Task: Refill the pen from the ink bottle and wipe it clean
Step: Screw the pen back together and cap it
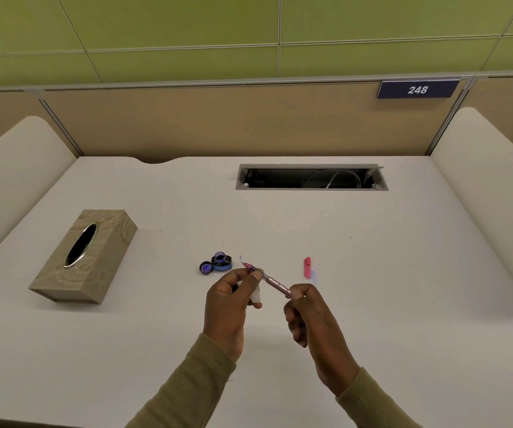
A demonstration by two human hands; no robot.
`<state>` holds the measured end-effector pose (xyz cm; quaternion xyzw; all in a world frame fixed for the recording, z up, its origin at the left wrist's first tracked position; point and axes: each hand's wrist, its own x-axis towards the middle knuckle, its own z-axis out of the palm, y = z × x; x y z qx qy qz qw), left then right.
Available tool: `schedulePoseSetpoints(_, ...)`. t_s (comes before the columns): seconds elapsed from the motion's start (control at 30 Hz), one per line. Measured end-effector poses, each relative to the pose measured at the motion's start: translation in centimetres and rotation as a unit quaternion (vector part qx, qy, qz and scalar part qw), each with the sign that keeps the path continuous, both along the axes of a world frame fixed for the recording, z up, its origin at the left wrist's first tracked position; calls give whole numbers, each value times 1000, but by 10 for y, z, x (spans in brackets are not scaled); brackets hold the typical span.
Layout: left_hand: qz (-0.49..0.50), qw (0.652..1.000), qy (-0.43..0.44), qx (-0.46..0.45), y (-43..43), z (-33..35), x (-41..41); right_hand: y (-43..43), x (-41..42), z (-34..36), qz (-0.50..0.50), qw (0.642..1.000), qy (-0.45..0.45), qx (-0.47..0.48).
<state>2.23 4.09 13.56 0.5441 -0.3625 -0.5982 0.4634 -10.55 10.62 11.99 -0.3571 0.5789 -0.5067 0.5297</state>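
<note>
A pink translucent pen (pixel 272 282) is held slanted above the white desk (pixel 372 273), nib toward the upper left. My right hand (pixel 310 316) grips its rear end. My left hand (pixel 232 301) pinches the front part of the barrel and also holds a white piece of tissue (pixel 255 296) under the fingers. The open ink bottle (pixel 221 261) with blue ink stands just left of the nib, apart from it. Its cap (pixel 206 267) lies upturned beside it on the left. The pink pen cap (pixel 307 267) lies on the desk to the right.
A beige tissue box (pixel 94 257) sits at the left of the desk. An open cable slot (pixel 310 177) is set into the desk at the back. Padded dividers rise on both sides, and a panel with a number plate (pixel 417 89) stands behind.
</note>
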Motion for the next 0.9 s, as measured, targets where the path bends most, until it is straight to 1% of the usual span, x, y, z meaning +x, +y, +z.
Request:
schedulePoseSetpoints(0.1,-2,1000,1,2,-2,-1,0,0,-1,-2,-7,999,24,-23)
schedulePoseSetpoints(0.2,-7,1000,7,-1,-4,0,0,-2,-1,-3,-22,999,28,-7)
schedulePoseSetpoints(0.3,-5,1000,7,4,-5,-1,-1,-4,-2,-3,-14,1000,26,-5)
schedulePoseSetpoints(0.4,-4,1000,4,9,-6,-2,-1,-6,-3,-6,-8,997,67,-39)
schedulePoseSetpoints(0.47,-4,1000,5,9,-6,-2,-1,-6,-2,-7,-11,995,85,-43)
schedulePoseSetpoints(0.6,-4,1000,3,8,-7,-3,-2,-7,-3,-7,-20,998,62,-9)
schedulePoseSetpoints(0.7,-5,1000,2,10,-7,-5,-2,-8,-5,-8,-22,999,41,-28)
schedulePoseSetpoints(0.77,-5,1000,2,12,-7,-5,-3,-8,-6,-9,-27,998,46,-32)
schedulePoseSetpoints(0.9,-11,1000,1,9,-5,-3,-5,-8,-5,-11,-47,997,55,-1)
